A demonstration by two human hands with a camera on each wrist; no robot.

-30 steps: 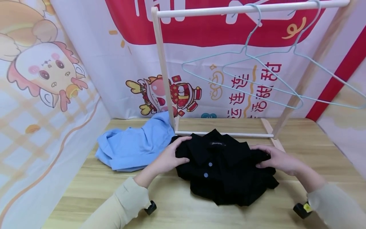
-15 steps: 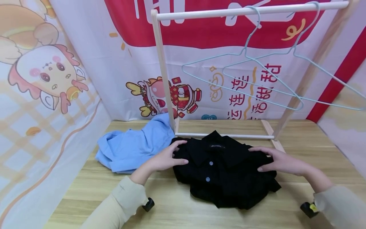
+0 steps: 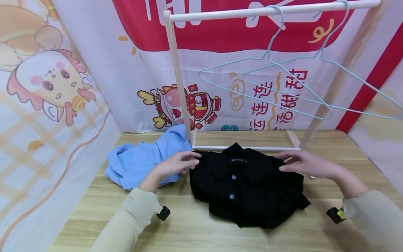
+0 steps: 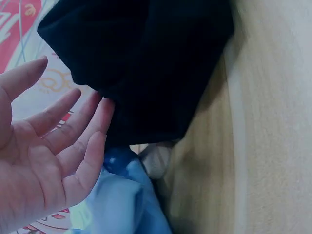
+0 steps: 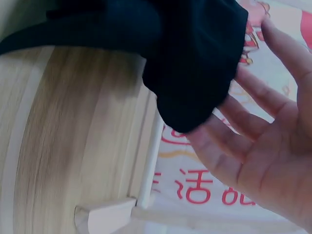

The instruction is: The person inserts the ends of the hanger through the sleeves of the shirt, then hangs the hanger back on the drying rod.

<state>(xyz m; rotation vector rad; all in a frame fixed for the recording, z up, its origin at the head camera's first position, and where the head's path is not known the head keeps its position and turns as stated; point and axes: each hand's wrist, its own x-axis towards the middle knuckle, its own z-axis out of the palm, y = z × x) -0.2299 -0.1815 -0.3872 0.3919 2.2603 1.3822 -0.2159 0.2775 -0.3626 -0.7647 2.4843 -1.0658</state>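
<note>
A black collared shirt (image 3: 248,196) with buttons down its front lies bunched on the wooden table, its collar towards the rack. At the shirt's left edge is my left hand (image 3: 174,164); in the left wrist view its fingers (image 4: 80,131) are loosely spread and the tips meet the black cloth. My right hand (image 3: 311,164) is at the far right edge of the shirt. In the right wrist view its relaxed fingers (image 5: 253,122) reach the cloth, with some tips hidden behind it. Neither hand grips the shirt.
Behind the shirt stands a clothes rack (image 3: 176,66) with a white top rail. Two pale green wire hangers (image 3: 267,57) hang from it. A crumpled light blue garment (image 3: 141,162) lies to the left. Printed cloth walls (image 3: 126,87) enclose the table (image 3: 189,224).
Both hands have loosened from the shirt. The left hand has moved outward and away from me, and the right hand has shifted towards the rack. The shirt front lies slightly flatter.
</note>
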